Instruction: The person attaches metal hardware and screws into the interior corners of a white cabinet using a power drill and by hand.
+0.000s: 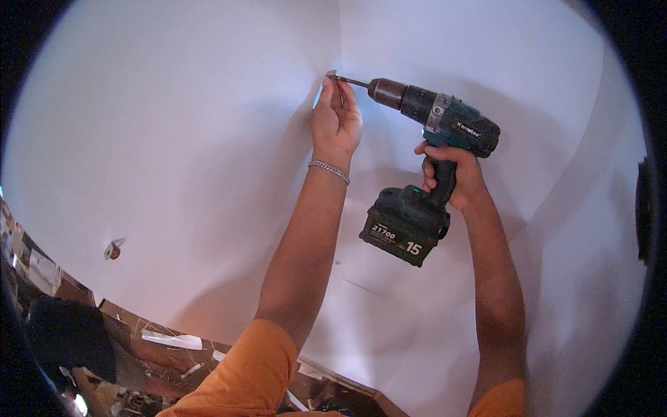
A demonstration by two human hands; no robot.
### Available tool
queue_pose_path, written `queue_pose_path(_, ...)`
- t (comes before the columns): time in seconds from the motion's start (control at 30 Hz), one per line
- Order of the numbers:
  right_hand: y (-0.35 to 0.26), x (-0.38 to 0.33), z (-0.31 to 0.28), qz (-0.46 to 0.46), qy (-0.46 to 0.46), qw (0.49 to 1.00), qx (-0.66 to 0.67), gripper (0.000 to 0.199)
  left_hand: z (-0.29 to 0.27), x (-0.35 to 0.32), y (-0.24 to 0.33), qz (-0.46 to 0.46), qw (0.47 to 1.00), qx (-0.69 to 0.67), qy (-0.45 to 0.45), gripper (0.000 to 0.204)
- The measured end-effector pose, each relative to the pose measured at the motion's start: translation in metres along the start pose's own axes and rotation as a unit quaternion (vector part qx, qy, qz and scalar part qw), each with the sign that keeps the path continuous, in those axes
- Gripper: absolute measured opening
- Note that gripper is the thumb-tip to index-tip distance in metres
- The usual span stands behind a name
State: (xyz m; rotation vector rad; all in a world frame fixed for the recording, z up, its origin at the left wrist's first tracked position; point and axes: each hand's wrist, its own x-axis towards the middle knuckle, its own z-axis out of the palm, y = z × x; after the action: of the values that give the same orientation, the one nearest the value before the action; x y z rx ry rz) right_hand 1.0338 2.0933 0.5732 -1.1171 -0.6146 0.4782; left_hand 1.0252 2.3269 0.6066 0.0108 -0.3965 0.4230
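Note:
My right hand [460, 170] is wrapped round the handle of a dark green cordless drill [455, 125] with a large battery pack [403, 226] below it. The drill points left, and its long thin bit [356, 82] reaches to the corner where two white panels meet. There my left hand [336, 121] is raised, with its fingertips pinched at a small metal piece [331, 73] by the tip of the bit. The fingers partly hide that piece, so its exact shape does not show.
A small metal bracket [112, 251] sticks out from the left white panel [174, 139]. Past its lower edge, another person in a dark shirt [69, 340] is bent over a littered floor with white scraps [172, 340]. A dark object [643, 212] stands at the right rim.

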Motion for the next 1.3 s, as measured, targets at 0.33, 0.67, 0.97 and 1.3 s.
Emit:
queue_pose_path(0.33, -0.016, -0.002, 0.019, -0.022, 0.021, 0.999, -0.035, 0.021, 0.012, 0.012, 0.002, 0.017, 0.999, 0.013, 0.023, 0.012)
queue_pose_path(0.67, -0.023, 0.006, 0.023, 0.001, 0.027, 0.998, -0.062, 0.015, 0.010, 0.018, 0.004, 0.044, 0.999, 0.003, -0.009, 0.016)
queue_pose_path(0.97, -0.020, 0.005, 0.022, 0.006, 0.038, 0.997, -0.069, 0.016, -0.006, 0.025, -0.013, 0.075, 0.997, 0.014, -0.005, 0.023)
queue_pose_path(1.3, -0.027, 0.014, 0.019, 0.037, 0.047, 0.997, -0.058, 0.015, 0.007, 0.016, -0.023, 0.079, 0.995, 0.047, 0.029, 0.029)
